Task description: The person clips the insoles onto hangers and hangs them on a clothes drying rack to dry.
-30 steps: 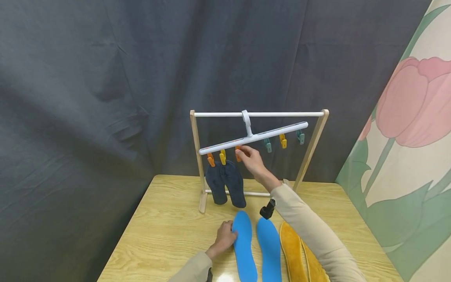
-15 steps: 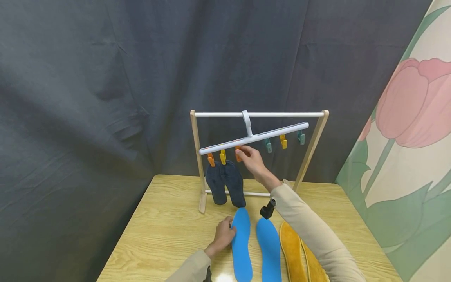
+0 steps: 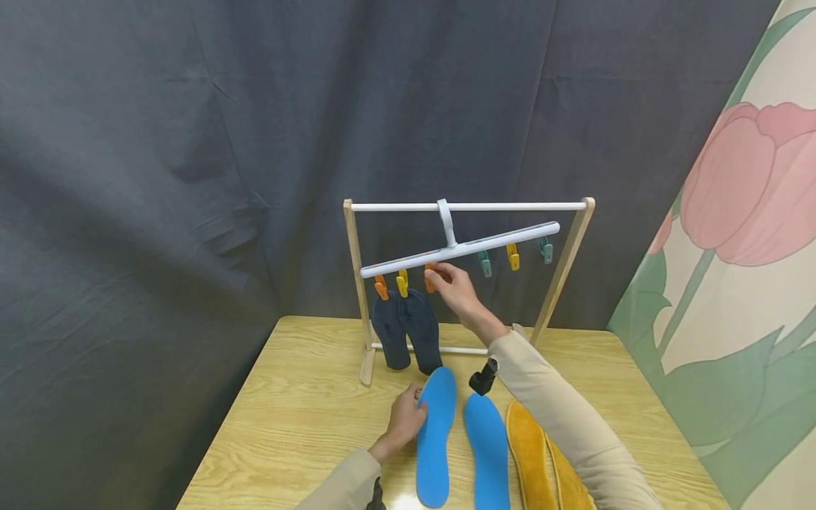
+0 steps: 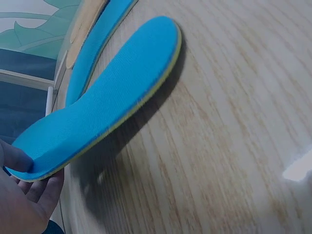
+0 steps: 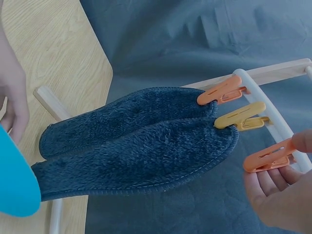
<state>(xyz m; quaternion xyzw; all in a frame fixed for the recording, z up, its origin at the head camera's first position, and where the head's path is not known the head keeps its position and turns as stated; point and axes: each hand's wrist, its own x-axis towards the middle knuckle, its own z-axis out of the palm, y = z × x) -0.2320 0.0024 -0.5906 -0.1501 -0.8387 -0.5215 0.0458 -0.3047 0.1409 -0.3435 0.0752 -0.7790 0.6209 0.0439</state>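
My left hand (image 3: 404,419) pinches the edge of a blue insole (image 3: 436,439) near its far end, thumb on top. In the left wrist view that insole (image 4: 107,97) is tilted, casting a shadow on the table below. Up at the white hanger (image 3: 497,243), my right hand (image 3: 455,289) pinches an orange clip (image 5: 268,157) between thumb and fingers. Two fuzzy dark blue insoles (image 5: 136,146) hang left of it, one from another orange clip (image 5: 222,90), one from a yellow clip (image 5: 241,116).
A second blue insole (image 3: 489,453) and a pair of mustard-yellow insoles (image 3: 531,457) lie at the right of the wooden table (image 3: 306,425). The hanger tilts on a wooden rack (image 3: 564,262). Two green clips and another yellow clip (image 3: 513,256) hang on its right half.
My left hand has shifted slightly away from me, bringing the blue insole forward and tilting it up toward the rack. My right hand stays at the orange clip.
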